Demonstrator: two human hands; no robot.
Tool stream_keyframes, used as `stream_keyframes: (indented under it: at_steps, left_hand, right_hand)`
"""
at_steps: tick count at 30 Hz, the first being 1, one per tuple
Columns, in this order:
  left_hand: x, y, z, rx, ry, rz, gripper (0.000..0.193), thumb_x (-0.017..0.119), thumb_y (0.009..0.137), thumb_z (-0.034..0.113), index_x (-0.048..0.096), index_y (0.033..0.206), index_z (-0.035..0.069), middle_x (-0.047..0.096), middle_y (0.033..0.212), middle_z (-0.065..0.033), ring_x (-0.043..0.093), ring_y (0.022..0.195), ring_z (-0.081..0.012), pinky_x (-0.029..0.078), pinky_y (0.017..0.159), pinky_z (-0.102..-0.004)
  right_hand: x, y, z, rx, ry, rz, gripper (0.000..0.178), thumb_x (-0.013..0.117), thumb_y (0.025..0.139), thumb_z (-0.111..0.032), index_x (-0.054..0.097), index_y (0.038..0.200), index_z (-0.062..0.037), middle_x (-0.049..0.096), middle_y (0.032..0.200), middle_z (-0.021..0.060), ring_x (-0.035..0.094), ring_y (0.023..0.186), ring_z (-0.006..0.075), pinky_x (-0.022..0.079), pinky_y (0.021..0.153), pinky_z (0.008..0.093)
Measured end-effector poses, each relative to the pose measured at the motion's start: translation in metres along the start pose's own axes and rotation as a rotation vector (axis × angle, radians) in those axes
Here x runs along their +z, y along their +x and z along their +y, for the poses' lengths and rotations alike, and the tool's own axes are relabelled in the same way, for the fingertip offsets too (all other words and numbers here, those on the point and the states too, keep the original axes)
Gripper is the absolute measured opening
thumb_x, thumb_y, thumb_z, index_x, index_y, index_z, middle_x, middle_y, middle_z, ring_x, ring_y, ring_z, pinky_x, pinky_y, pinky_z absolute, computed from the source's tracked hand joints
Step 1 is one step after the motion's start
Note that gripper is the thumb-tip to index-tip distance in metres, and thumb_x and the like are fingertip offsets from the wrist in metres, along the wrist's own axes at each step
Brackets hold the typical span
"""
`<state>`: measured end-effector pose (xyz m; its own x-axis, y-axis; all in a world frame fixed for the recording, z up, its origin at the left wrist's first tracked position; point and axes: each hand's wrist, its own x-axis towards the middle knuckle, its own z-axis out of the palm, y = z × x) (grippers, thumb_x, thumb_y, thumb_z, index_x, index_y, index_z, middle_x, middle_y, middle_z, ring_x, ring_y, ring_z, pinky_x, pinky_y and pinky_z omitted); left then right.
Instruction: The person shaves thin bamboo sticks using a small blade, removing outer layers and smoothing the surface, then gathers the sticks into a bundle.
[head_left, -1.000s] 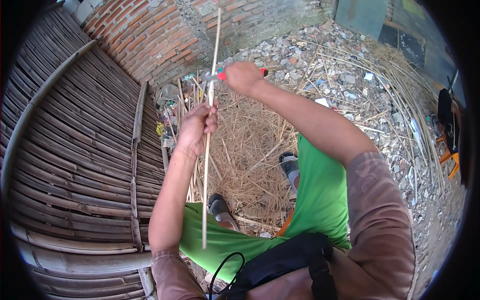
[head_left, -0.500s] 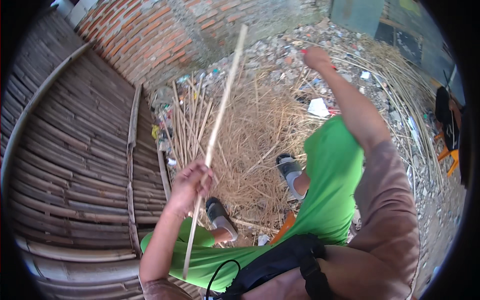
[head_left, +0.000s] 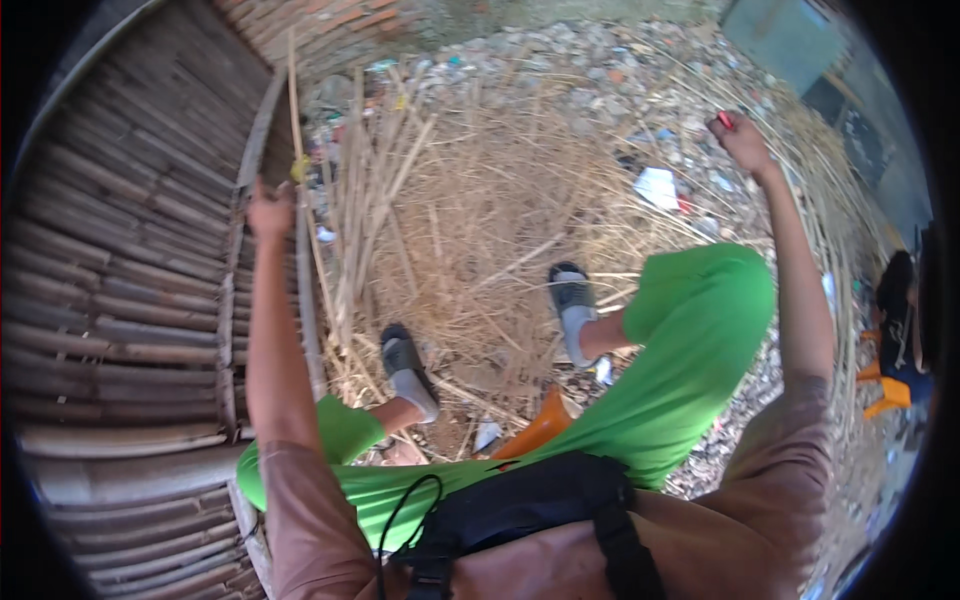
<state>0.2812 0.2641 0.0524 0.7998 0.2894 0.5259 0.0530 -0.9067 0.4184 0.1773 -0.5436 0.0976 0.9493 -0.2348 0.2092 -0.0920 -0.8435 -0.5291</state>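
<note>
My left hand (head_left: 270,212) is raised beside the bamboo wall at the left, its fingers looking apart though slightly blurred. Just to the right of it a long pale bamboo strip (head_left: 294,110) stands nearly upright, at the edge of a bundle of similar strips (head_left: 375,190). Whether the fingertips still touch it is hard to tell. Out at the far right, my right hand (head_left: 745,148) is closed around a red-handled tool (head_left: 725,119). Only a bit of red shows at the fist; the rest of the tool is hidden.
Bamboo shavings (head_left: 490,200) cover the ground around my feet. A slatted bamboo wall (head_left: 130,270) runs along the left. Rubble and litter (head_left: 560,70) lie toward the brick wall (head_left: 330,25). Long thin strips (head_left: 810,170) lie at the right, near an orange chair (head_left: 885,395).
My left hand has moved far left with the bamboo strip, which now stands by the bundle; the fingers have loosened. My right hand has swung outward to the right with the red-handled tool.
</note>
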Motion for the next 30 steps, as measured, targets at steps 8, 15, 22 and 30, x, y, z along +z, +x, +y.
stream_keyframes:
  at_steps: [8, 15, 22, 30]
  left_hand:
    - [-0.057, -0.045, -0.038, -0.341, -0.080, -1.440, 0.055, 0.066, 0.096, 0.016, 0.050, 0.148, 0.011, 0.070, 0.120, -0.0114, 0.069, 0.102, -0.0159, 0.057, 0.080, -0.0298]
    - [-0.167, -0.037, -0.212, -0.337, 0.131, -0.922, 0.046, 0.059, 0.098, 0.022, 0.053, 0.141, 0.009, 0.068, 0.101, -0.0042, 0.064, 0.076, -0.0110, 0.049, 0.056, -0.0266]
    - [-0.170, -0.055, -0.158, -0.395, 0.070, -0.938, 0.039, 0.056, 0.101, 0.022, 0.054, 0.139, 0.012, 0.068, 0.106, -0.0033, 0.066, 0.082, -0.0126, 0.049, 0.060, -0.0268]
    - [-0.244, -0.124, -0.193, -0.632, 0.143, -0.877, 0.040, 0.061, 0.099, 0.023, 0.056, 0.137, 0.012, 0.067, 0.102, -0.0020, 0.064, 0.078, -0.0095, 0.048, 0.060, -0.0232]
  right_hand:
    - [0.099, -0.281, 0.323, 0.509, -0.398, -0.109, 0.052, 0.051, 0.098, -0.050, 0.070, 0.094, -0.0017, 0.070, 0.085, 0.0244, 0.069, 0.084, 0.0432, 0.052, 0.074, 0.0513]
    - [0.191, -0.403, 0.284, 0.636, -0.191, -0.037, 0.029, 0.065, 0.084, -0.029, 0.063, 0.073, -0.0017, 0.061, 0.064, 0.0173, 0.058, 0.057, 0.0334, 0.046, 0.060, 0.0479]
    - [0.188, -0.325, 0.314, 0.630, -0.215, 0.053, 0.034, 0.065, 0.087, -0.035, 0.064, 0.079, -0.0025, 0.066, 0.069, 0.0175, 0.063, 0.063, 0.0363, 0.049, 0.063, 0.0467]
    - [0.207, -0.147, 0.325, 0.549, -0.417, -0.041, 0.029, 0.060, 0.090, -0.036, 0.070, 0.103, -0.0118, 0.071, 0.104, 0.0201, 0.068, 0.098, 0.0421, 0.054, 0.084, 0.0528]
